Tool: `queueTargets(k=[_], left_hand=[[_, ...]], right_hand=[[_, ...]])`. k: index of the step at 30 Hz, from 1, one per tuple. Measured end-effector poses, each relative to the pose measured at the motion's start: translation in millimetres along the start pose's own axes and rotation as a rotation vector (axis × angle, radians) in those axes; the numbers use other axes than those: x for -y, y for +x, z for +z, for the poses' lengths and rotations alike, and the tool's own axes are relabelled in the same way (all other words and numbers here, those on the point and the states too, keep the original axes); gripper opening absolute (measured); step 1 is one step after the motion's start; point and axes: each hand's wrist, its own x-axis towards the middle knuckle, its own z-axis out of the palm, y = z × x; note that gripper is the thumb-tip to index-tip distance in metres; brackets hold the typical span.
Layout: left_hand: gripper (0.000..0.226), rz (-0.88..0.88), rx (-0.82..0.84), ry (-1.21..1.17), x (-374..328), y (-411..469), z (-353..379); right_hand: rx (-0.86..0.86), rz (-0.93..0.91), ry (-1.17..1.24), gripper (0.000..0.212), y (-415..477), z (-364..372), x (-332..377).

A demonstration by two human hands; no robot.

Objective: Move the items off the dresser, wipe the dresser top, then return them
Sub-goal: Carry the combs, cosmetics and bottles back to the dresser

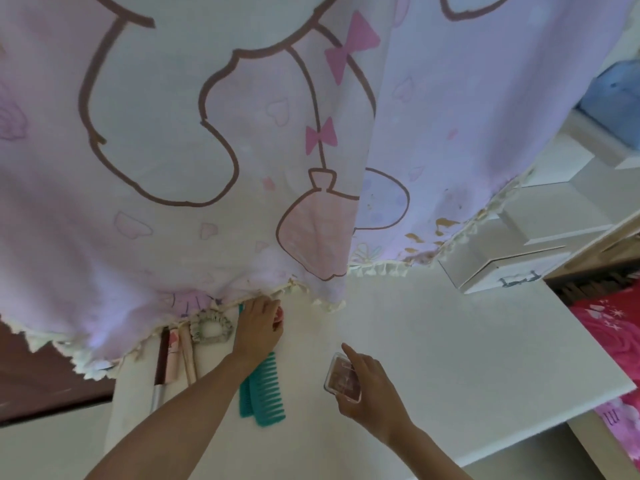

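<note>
— Since combs [263, 393], a scrunchie [211, 328] and brushes [166, 362] lie on the worktop [450, 341], is clearing or returning under way?
— Undetermined; no cloth is in view. Left hand [259, 327] reaches to the curtain [207, 168] hem, fingers over a small red item [279, 312], grip unclear; right hand [370, 386] pinches a clear compact [343, 377] right of the combs.

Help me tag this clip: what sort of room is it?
Probably a bedroom: a white dresser top with teal combs and a scrunchie, a cartoon-print curtain and rose-patterned bedding alongside.
</note>
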Motion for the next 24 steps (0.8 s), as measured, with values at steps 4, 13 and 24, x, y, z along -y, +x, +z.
queueTargets(k=[4, 13, 24], left_hand=[[0.041, -0.067, -0.074, -0.014, 3.5, -11.6, -4.3], [0.030, -0.316, -0.280, 0.012, 13.6, -143.3, -10.1], [0.039, -0.462, -0.088, 0.062, -16.3, -182.4, -9.6]], right_hand=[[0.039, -0.063, -0.042, 0.082, 20.6, 3.7, 10.1], [0.052, -0.190, -0.188, 0.069, 80.8, 13.1, 30.1], [0.147, -0.302, -0.257, 0.054, 113.1, 22.6, 34.7]])
